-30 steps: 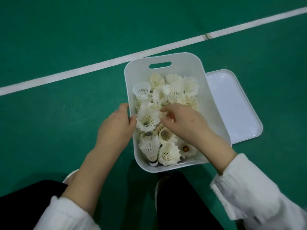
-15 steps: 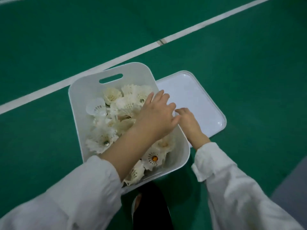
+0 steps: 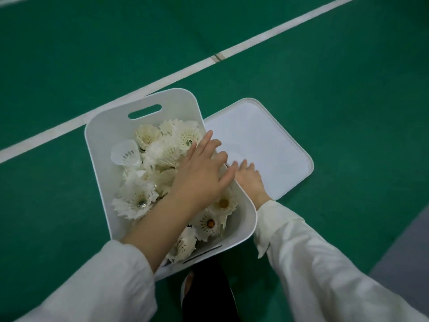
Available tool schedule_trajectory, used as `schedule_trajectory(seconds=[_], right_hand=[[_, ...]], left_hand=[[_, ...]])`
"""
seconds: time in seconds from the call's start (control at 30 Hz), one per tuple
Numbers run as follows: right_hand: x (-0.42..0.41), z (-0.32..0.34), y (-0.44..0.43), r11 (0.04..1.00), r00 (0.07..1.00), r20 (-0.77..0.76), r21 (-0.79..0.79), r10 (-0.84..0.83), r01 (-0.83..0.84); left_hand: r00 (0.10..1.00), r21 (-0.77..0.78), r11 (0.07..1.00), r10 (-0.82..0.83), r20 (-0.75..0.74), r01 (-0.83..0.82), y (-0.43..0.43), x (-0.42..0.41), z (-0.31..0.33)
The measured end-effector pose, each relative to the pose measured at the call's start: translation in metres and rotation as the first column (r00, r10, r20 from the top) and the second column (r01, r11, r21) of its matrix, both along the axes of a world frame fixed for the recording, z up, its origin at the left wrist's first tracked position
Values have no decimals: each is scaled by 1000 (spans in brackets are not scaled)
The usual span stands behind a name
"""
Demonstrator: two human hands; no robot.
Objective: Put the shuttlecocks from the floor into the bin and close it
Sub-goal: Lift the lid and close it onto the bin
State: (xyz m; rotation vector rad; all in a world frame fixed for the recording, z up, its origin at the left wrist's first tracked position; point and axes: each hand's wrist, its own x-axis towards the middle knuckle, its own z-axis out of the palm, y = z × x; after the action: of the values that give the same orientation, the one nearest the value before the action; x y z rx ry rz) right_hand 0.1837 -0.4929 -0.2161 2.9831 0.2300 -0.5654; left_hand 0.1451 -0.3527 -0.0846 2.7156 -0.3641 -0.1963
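Lying open-fingered: L hand (image 3: 199, 180) over 1 bin (image 3: 102, 145), ~11 shuttlecocks (image 3: 137, 201); R hand (image 3: 249, 178) on lid (image 3: 267, 145).

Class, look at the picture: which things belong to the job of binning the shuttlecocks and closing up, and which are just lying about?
Job: shuttlecocks, white bin, lid, left hand, right hand.
Lying about: white court line, green court floor, grey floor strip.

The bin (image 3: 109, 140) and the lid (image 3: 267, 145) are made of smooth, matt white plastic. The shuttlecocks (image 3: 134, 201) are feathered; one plastic shuttlecock (image 3: 125, 153) at far left is translucent. The floor (image 3: 325, 89) is finished matt green. The sleeves (image 3: 325, 263) are of cloth.
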Motion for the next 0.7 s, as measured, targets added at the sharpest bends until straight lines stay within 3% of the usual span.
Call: schedule_trajectory(seconds=[0.13,0.27,0.33,0.4,0.5,0.6,0.7], right_hand=[[9,67,-15,993,981,192,120,-42,19],[8,161,-23,944,888,388,303,-247,131],[-2,199,-15,915,855,449,397,-260,70],[-16,235,0,883,835,493,469,-244,-18],[-37,275,27,818,803,558,550,-211,-167],[-58,299,53,725,789,578,633,-209,-272],[-78,314,73,532,839,469,802,-276,-273]], left_hand=[[1000,53,999,-3,21,2,-8,2,3],[999,199,979,-51,11,48,-7,10,32],[999,127,991,37,28,-40,-4,14,54],[981,-45,981,191,36,-189,4,15,75],[932,-256,898,359,-39,-357,25,14,101],[893,-319,835,436,-115,-448,55,6,119],[847,-333,781,515,-133,-527,88,-11,125]])
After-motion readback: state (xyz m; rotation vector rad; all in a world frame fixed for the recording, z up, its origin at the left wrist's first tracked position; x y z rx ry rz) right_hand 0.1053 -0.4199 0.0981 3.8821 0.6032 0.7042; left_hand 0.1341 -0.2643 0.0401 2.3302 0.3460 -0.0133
